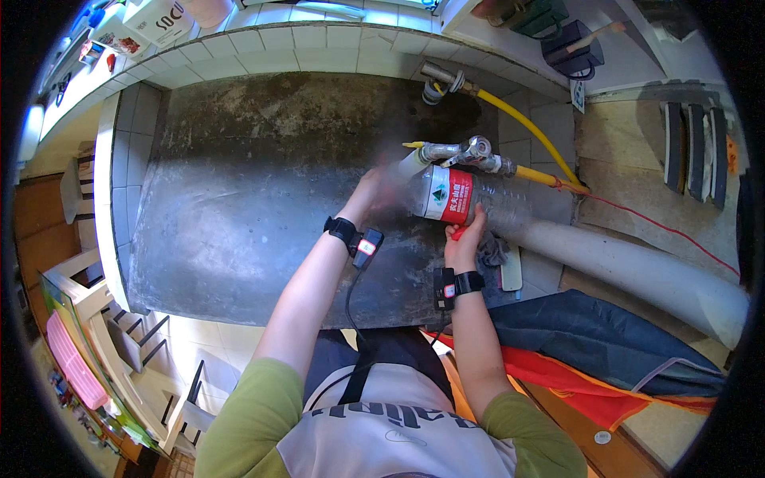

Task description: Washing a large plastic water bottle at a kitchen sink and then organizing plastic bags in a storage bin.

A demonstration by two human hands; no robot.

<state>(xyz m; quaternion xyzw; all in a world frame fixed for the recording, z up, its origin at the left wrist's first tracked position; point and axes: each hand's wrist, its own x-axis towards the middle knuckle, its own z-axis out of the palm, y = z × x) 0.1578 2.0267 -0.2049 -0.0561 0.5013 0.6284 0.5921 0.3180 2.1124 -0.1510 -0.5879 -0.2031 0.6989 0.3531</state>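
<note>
A large clear plastic bottle [448,194] with a red and white label lies roughly sideways below a metal tap [469,150]. My right hand [467,230] holds it from the near side, the thumb against its wall. A small red item [459,233] shows among those fingers; what it is cannot be told. My left hand [367,194] reaches to the bottle's left end, beside the tap's pale spout [412,166]. A hazy blur covers its fingers and that end, so its grip is hidden. Both wrists wear black straps with small devices.
A dark, wet slab basin [239,209] with tiled walls spreads below my hands. Yellow hoses [526,122] feed two taps. A thick grey pipe [621,263] runs right, past a grey cloth [493,251]. Dark-blue and red fabric [586,340] hangs at the near right. Jugs [158,24] line the ledge.
</note>
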